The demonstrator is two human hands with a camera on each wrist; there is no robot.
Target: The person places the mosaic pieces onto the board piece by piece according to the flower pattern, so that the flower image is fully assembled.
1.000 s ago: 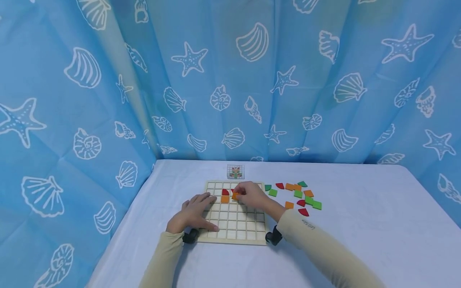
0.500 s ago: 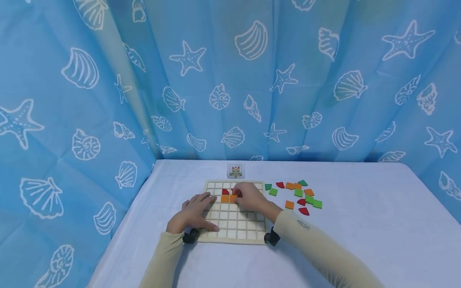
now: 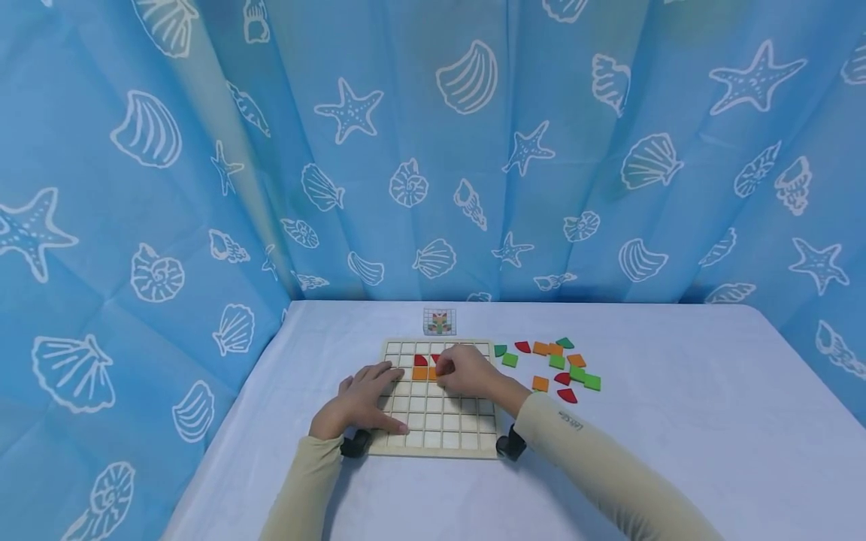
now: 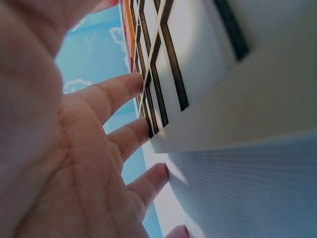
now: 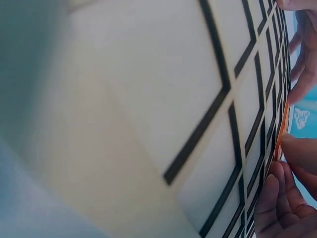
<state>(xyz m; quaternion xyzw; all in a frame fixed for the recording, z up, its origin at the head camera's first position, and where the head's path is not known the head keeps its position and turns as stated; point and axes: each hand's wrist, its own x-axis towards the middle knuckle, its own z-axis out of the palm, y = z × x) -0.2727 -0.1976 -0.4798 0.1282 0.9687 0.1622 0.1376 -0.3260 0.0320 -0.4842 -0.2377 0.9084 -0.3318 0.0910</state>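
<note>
A pale wooden grid board (image 3: 433,453) lies on the table. My left hand (image 3: 365,398) rests along its left side with fingers spread; in the left wrist view its fingertips meet the board's edge and the cloth beside it. My right hand (image 3: 468,372) reaches over the upper middle, its thumb and fingers pinching an orange square tile (image 3: 433,374) down at a cell. Left of that sits another orange square tile (image 3: 419,373), with a red quarter-circle tile (image 3: 420,361) above it. A second red tile (image 3: 435,358) is mostly hidden behind my right fingers.
Loose green, orange and red tiles (image 3: 576,373) are scattered right of the board, some overlapping. A small card (image 3: 440,321) with a coloured grid picture lies behind the board. A blue shell-patterned curtain (image 3: 433,150) hangs behind the white-covered table (image 3: 676,391).
My right hand has lowered the orange tile from above the board into line beside the other orange tile, its fingers still at it. My left hand has stayed in place.
</note>
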